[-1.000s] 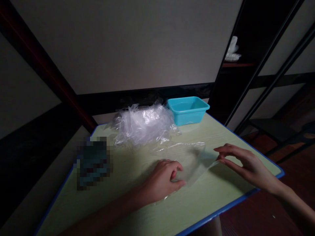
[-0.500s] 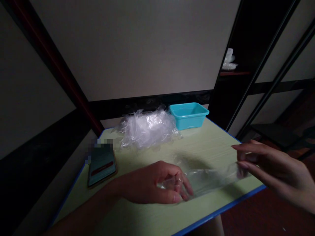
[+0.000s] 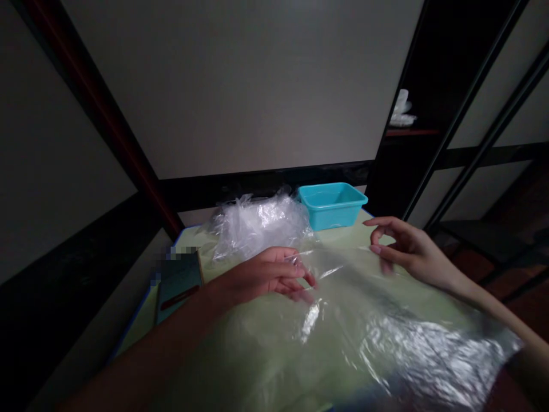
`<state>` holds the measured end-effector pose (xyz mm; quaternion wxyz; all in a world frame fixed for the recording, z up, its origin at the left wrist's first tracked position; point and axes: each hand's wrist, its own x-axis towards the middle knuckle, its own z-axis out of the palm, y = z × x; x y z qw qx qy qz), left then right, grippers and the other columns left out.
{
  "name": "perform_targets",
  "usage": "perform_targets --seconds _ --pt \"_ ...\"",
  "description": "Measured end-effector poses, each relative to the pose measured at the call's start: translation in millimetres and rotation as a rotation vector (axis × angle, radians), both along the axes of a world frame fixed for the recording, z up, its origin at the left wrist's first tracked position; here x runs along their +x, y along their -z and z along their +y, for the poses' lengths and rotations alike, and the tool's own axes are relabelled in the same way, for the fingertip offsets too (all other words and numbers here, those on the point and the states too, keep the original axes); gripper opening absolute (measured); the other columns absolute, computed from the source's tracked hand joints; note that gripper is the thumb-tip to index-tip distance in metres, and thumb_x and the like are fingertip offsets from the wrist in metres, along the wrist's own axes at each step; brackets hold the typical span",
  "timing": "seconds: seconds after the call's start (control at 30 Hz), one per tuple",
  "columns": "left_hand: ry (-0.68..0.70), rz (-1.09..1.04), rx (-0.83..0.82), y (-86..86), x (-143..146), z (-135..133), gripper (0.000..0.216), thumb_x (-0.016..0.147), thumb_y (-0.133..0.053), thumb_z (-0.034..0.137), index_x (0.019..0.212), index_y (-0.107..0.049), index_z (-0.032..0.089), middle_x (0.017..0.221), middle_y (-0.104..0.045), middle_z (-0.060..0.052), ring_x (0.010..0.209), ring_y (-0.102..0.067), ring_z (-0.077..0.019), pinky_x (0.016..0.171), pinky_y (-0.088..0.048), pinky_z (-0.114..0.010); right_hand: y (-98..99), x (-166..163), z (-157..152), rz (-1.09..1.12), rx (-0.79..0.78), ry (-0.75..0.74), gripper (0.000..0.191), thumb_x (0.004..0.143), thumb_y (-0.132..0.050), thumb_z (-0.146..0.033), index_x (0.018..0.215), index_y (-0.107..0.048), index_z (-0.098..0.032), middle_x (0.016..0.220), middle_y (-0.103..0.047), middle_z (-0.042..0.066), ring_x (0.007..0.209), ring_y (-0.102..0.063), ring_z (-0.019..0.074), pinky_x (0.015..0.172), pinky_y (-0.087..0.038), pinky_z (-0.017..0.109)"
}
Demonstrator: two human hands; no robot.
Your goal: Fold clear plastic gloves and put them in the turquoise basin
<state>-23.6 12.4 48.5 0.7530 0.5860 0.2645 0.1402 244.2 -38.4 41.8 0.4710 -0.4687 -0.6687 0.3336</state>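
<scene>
A clear plastic bag (image 3: pixel 364 332) is held up above the pale green table (image 3: pixel 343 236), stretched wide between my hands and hanging toward the camera. My left hand (image 3: pixel 270 276) pinches its upper left edge with curled fingers. The bag's upper right corner is pinched between thumb and fingers of my right hand (image 3: pixel 403 247). The film covers most of the near tabletop from view.
A heap of crumpled clear plastic bags (image 3: pixel 257 224) lies at the table's back. A turquoise plastic tub (image 3: pixel 333 205) stands beside it at the back right. A phone (image 3: pixel 178 281) lies near the left edge. Dark shelving (image 3: pixel 403 114) rises to the right.
Both hands lifted the bag off the table and spread it wide; it went from a folded strip to an open sheet hanging toward the camera.
</scene>
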Motion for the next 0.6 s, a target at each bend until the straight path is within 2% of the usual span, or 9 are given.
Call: perform_targets --seconds 0.17,0.3,0.4,0.47,0.53,0.6 --pt "-0.188 0.175 0.005 46.4 3 29 0.036 0.063 -0.068 0.031 0.086 -0.045 0.017 0.078 -0.064 -0.003 0.066 -0.066 -0.0171 0.067 -0.047 -0.029 53.0 8 40 -0.014 -0.111 -0.062 0.039 0.077 -0.059 -0.033 0.110 -0.041 -0.020 0.082 -0.048 -0.003 0.048 -0.056 0.0073 0.045 -0.046 0.023" --pt "-0.248 0.272 0.091 68.8 10 41 0.027 0.066 -0.063 0.028 0.080 -0.042 0.017 0.073 -0.063 -0.003 0.062 -0.065 -0.0169 0.061 -0.046 -0.028 79.9 9 63 -0.087 -0.098 -0.063 0.039 0.078 -0.055 -0.036 0.110 -0.041 -0.019 0.077 -0.050 -0.003 0.050 -0.054 0.0088 0.046 -0.047 0.025" --pt "-0.326 0.340 0.224 78.1 15 50 0.016 0.072 -0.055 0.023 0.076 -0.041 0.017 0.071 -0.061 -0.002 0.056 -0.062 -0.0149 0.055 -0.046 -0.027 89.5 13 76 -0.142 -0.070 -0.036 0.037 0.077 -0.055 -0.035 0.108 -0.045 -0.018 0.074 -0.052 -0.002 0.053 -0.055 0.0111 0.048 -0.048 0.027" --pt "-0.407 0.381 0.360 80.8 16 54 0.011 0.073 -0.051 0.017 0.077 -0.041 0.018 0.072 -0.058 0.000 0.055 -0.060 -0.0136 0.057 -0.047 -0.028 91.2 17 82 -0.179 -0.035 0.022 0.035 0.077 -0.056 -0.034 0.106 -0.047 -0.018 0.080 -0.055 0.001 0.059 -0.057 0.0138 0.053 -0.050 0.030" --pt "-0.504 0.405 0.504 80.0 15 52 0.014 0.071 -0.050 0.011 0.080 -0.042 0.019 0.078 -0.055 0.001 0.066 -0.059 -0.0146 0.068 -0.047 -0.032 89.3 21 83 -0.212 0.024 0.126 0.029 0.078 -0.053 -0.032 0.103 -0.050 -0.019 0.092 -0.055 0.006 0.071 -0.058 0.0177 0.064 -0.051 0.036" --pt "-0.568 0.418 0.687 76.2 14 42 0.019 0.070 -0.049 0.007 0.084 -0.046 0.020 0.090 -0.053 -0.001 0.088 -0.055 -0.0180 0.084 -0.042 -0.036 84.3 18 79 -0.239 0.085 0.227 0.020 0.080 -0.050 -0.029 0.098 -0.051 -0.019 0.100 -0.054 0.009 0.081 -0.057 0.0207 0.074 -0.049 0.041"
